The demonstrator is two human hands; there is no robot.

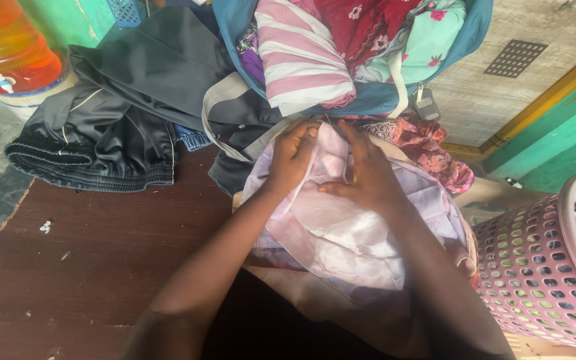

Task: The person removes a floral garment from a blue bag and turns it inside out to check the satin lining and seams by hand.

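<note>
A dark reddish-brown wooden bench (95, 253) fills the lower left. Green painted walls (555, 143) show at upper left and right, and pale flooring with a dark drain grate (516, 58) lies upper right in daylight.

A pale pink garment (341, 233) of thin, glossy cloth lies bunched at the near edge of the dark wooden table (101, 247), spilling off the edge toward the person. It is crumpled into soft folds, not flat, with a lilac printed layer showing along its right side and a smoother, satin-like lining turned up in the middle. A narrow seam or band runs across its lower part. The left hand (293, 157) grips its upper edge, fingers curled into the cloth. The right hand (363, 177) lies spread on top, pressing the fabric down. The 2 hands sit close together near the garment's far end.
</note>
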